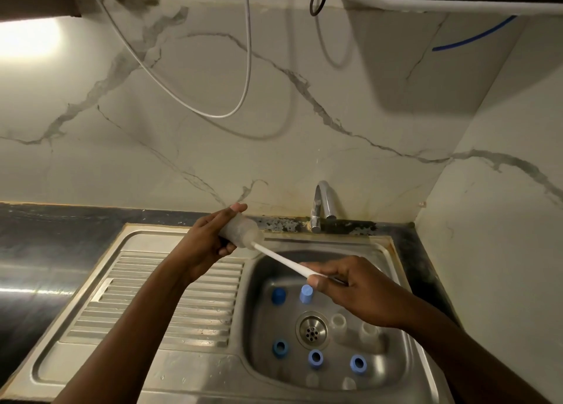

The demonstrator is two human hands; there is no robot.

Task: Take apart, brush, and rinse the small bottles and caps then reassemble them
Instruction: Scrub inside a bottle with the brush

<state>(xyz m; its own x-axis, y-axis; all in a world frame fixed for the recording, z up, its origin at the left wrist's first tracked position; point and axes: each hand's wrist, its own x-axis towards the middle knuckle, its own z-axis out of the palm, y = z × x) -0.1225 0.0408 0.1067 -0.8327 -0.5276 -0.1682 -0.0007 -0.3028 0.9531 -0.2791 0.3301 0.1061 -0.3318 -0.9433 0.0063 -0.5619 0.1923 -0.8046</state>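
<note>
Brushing is the step in hand. The left hand [208,243] is wrapped round a small frosted bottle [242,229], held tilted above the far left corner of the sink [393,266], with its mouth pointing right and down. The right hand [356,291] pinches the white handle of the brush [280,259] between thumb and fingers, and the handle runs up and left into the bottle's mouth.

To do it well, I judge the left hand should hold the bottle steady and in line with the handle. The right should work the brush in and out with a twist, so the bristles reach the bottom and the shoulder. Staying over the basin lets drips fall in. No water shows at the tap [323,202], so rinsing looks yet to come.

Five blue caps [316,358] lie in the basin, two on the far side of the drain [312,330] and three on the near side. Two clear bottles [338,323] stand just right of the drain.

The brush head is inside the bottle and cannot be made out. Fingers cover the bottle's base, and the right palm hides the handle's end. Two pale shapes [348,384] at the basin's near edge are too blurred to name. Which pieces are already clean cannot be told.
</note>
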